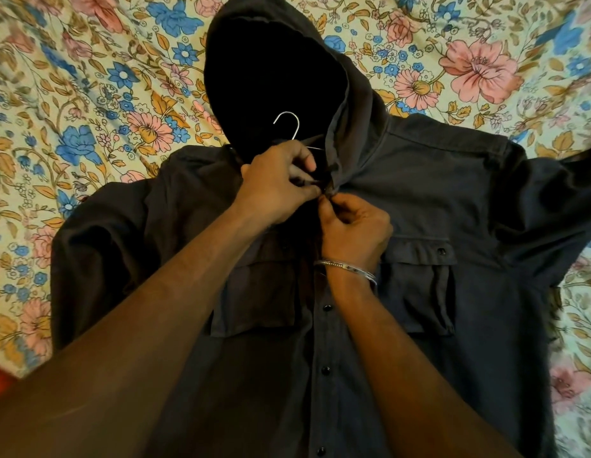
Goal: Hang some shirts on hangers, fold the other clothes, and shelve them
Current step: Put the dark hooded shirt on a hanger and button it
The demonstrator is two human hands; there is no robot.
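1. Both forearms reached in from below, over the dark hooded shirt (419, 200) spread flat on the flowered bedsheet (89, 94).
2. Left hand (280, 183) pinched the collar edge.
3. Right hand (355, 231), bracelet (347, 267) on its wrist, pinched the opposite edge at the neck.
4. Hanger (289, 125) hook poked out inside the hood.

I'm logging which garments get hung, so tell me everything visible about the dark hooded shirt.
The dark hooded shirt lies front-up on the floral bedsheet, hood spread open above. It looks like matte woven cotton, with two flapped chest pockets and dark snaps down the placket. A metal hanger hook pokes out at the neck. The left hand and right hand pinch the collar closed.
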